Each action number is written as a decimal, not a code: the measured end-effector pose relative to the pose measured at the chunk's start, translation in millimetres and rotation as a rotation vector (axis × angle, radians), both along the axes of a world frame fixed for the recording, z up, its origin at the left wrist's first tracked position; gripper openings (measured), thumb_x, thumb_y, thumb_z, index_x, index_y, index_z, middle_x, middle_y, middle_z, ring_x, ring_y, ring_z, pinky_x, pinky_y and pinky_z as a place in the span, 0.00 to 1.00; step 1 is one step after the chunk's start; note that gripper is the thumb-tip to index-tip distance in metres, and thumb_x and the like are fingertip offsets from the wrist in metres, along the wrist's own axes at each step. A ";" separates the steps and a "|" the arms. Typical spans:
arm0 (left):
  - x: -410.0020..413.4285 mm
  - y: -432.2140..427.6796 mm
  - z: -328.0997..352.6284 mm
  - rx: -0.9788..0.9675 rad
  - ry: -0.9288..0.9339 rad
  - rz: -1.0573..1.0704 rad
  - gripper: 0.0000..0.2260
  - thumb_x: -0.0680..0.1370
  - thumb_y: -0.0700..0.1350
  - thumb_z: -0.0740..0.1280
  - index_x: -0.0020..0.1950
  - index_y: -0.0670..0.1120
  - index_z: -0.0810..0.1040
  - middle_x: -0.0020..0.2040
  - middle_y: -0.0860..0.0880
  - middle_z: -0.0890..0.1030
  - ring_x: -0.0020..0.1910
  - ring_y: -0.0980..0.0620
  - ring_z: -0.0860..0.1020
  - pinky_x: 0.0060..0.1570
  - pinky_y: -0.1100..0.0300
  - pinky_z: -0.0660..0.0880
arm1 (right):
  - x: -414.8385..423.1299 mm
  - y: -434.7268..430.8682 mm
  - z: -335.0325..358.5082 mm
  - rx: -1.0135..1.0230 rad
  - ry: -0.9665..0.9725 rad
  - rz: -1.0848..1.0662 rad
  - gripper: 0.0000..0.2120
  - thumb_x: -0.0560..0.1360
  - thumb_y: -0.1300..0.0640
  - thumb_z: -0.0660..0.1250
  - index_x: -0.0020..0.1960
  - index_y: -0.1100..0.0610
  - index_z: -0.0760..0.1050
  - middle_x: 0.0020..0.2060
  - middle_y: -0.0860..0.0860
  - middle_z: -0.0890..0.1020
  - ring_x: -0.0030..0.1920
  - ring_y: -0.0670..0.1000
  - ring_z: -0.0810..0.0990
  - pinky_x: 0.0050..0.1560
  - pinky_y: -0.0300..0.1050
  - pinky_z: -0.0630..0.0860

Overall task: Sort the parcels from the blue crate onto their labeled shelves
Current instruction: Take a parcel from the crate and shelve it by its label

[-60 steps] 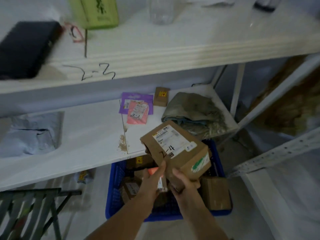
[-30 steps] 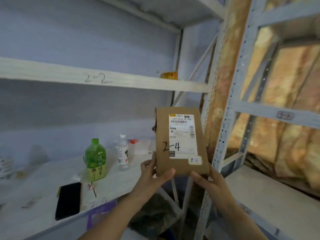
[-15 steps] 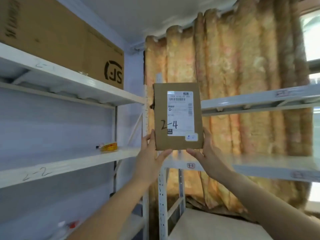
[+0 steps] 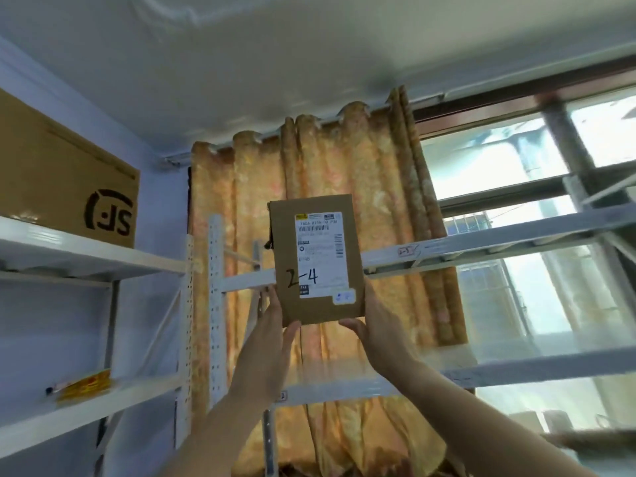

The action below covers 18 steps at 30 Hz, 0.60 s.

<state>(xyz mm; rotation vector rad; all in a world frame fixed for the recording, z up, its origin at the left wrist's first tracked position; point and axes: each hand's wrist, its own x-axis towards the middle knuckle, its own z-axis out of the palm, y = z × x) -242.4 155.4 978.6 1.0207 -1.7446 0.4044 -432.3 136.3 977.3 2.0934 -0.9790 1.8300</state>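
While we hold the box (image 4: pixel 318 258) up high by the shelf (image 4: pixel 481 247), our left hand (image 4: pixel 272 333) and right hand (image 4: pixel 377 327) pinch its bottom corners; it looks stiff and light.

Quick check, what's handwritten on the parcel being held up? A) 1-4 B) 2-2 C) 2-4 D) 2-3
C: the brown parcel, held up at its lower corners by the left hand and the right hand, has "2-4" in black marker across the lower left of its shipping label.
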 end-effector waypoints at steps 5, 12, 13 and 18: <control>-40.1 -13.5 -3.7 -0.060 -0.007 -0.060 0.29 0.80 0.55 0.53 0.77 0.56 0.42 0.75 0.60 0.59 0.70 0.55 0.66 0.63 0.57 0.70 | -42.4 6.0 -1.5 0.067 -0.017 -0.021 0.38 0.76 0.60 0.65 0.74 0.39 0.46 0.63 0.38 0.75 0.61 0.42 0.77 0.50 0.30 0.75; -158.3 -14.4 -19.7 -0.023 0.005 -0.305 0.30 0.81 0.53 0.54 0.77 0.56 0.40 0.74 0.53 0.65 0.67 0.53 0.70 0.60 0.56 0.70 | -149.3 47.2 -19.5 0.095 -0.035 -0.226 0.36 0.80 0.53 0.61 0.75 0.40 0.39 0.65 0.46 0.74 0.62 0.51 0.78 0.59 0.55 0.78; -179.0 -13.2 -22.1 0.000 0.026 -0.355 0.30 0.81 0.53 0.54 0.76 0.57 0.39 0.74 0.52 0.65 0.66 0.52 0.70 0.60 0.56 0.70 | -166.8 55.8 -19.7 0.093 -0.032 -0.245 0.35 0.79 0.50 0.61 0.74 0.38 0.40 0.63 0.46 0.76 0.58 0.50 0.80 0.57 0.54 0.79; -278.8 -2.7 -17.4 0.033 -0.014 -0.503 0.31 0.81 0.51 0.55 0.75 0.60 0.37 0.73 0.52 0.66 0.65 0.50 0.72 0.59 0.54 0.72 | -269.1 91.4 -15.9 0.138 -0.062 -0.400 0.26 0.79 0.52 0.61 0.71 0.39 0.54 0.59 0.43 0.80 0.53 0.43 0.81 0.58 0.50 0.79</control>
